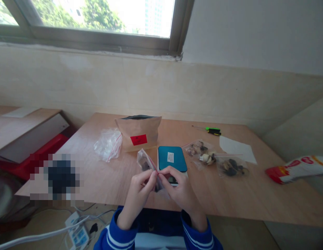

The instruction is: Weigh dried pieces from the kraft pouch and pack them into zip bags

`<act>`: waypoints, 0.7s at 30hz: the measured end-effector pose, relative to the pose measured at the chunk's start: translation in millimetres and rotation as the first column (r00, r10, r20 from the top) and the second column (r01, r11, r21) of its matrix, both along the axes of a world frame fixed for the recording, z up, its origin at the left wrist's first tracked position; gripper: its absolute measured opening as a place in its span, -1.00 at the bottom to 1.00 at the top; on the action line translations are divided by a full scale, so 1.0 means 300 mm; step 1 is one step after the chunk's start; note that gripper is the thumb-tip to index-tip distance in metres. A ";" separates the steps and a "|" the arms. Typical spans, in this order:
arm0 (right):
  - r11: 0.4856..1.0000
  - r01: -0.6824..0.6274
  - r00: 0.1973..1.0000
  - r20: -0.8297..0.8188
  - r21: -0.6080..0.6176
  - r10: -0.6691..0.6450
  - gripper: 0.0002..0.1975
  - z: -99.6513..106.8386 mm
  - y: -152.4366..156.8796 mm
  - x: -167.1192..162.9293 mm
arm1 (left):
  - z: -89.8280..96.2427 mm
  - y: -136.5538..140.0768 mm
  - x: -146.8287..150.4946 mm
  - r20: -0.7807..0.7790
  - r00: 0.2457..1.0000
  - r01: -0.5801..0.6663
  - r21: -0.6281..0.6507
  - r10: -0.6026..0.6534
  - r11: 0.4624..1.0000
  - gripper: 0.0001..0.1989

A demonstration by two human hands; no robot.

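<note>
A clear zip bag with a red seal line and dark contents is held up near the table's front edge. My left hand pinches its seal between thumb and fingers. Right beside it, my right hand grips the same red strip. Just behind my hands sits a small kitchen scale with a teal top and a white label. A brown paper pouch with a red label stands with its top open. Crumpled clear bags lie left of the pouch.
Several filled zip bags with dried pieces lie right of the scale. Beyond are screwdrivers, a white sheet and a red-and-white packet. A blurred dark object is at left; a power strip lies below.
</note>
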State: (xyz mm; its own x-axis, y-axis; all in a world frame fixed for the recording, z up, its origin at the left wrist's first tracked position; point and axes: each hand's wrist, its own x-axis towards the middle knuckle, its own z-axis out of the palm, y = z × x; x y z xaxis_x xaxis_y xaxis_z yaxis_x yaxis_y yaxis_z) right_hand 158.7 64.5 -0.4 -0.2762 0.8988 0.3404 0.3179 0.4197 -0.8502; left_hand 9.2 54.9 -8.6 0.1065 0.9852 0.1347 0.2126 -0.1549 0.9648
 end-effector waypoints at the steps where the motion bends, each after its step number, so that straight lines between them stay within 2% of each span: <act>1: 0.998 0.044 0.999 0.016 0.040 -0.044 -0.85 -0.005 0.001 -0.001 | 0.001 0.002 0.002 -0.022 1.000 0.008 0.008 -0.008 1.000 -0.59; 6: 0.945 0.252 0.965 0.018 0.208 -0.261 -0.83 -0.033 0.015 -0.016 | 0.001 -0.004 0.013 -0.138 0.990 -0.003 0.031 0.007 1.000 -0.61; 8: 0.883 0.417 0.908 -0.054 0.214 -0.416 -0.84 -0.048 0.031 0.000 | 0.002 -0.017 0.011 -0.185 0.982 0.042 0.018 -0.038 0.999 -0.58; 11: 0.727 0.677 0.731 -0.222 0.114 -0.645 -0.83 -0.062 0.057 0.058 | 0.012 -0.033 -0.004 -0.206 0.969 0.139 -0.014 -0.139 0.990 -0.52; 13: 0.681 0.733 0.644 -0.328 0.003 -0.692 -0.77 -0.055 0.064 0.095 | 0.016 -0.033 -0.019 -0.182 0.970 0.160 -0.018 -0.160 0.987 -0.51; 16: 0.734 0.663 0.625 -0.431 -0.147 -0.651 -0.68 -0.029 0.053 0.116 | -0.004 -0.013 -0.031 -0.066 0.986 0.151 -0.021 -0.152 0.988 -0.50; 21: 0.811 0.509 0.640 -0.504 -0.288 -0.580 -0.67 -0.005 0.030 0.077 | -0.081 0.026 0.000 0.219 0.975 -0.012 -0.131 0.041 0.991 -0.64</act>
State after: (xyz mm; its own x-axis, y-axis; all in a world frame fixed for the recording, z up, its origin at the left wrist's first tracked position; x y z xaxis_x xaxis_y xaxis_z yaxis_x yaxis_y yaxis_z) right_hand 181.9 73.6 -1.9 0.4767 0.8649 0.1575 -0.0724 0.2172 -0.9734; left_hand 9.2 62.8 -33.0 0.0621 0.9978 0.0244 -0.0055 -0.0241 0.9997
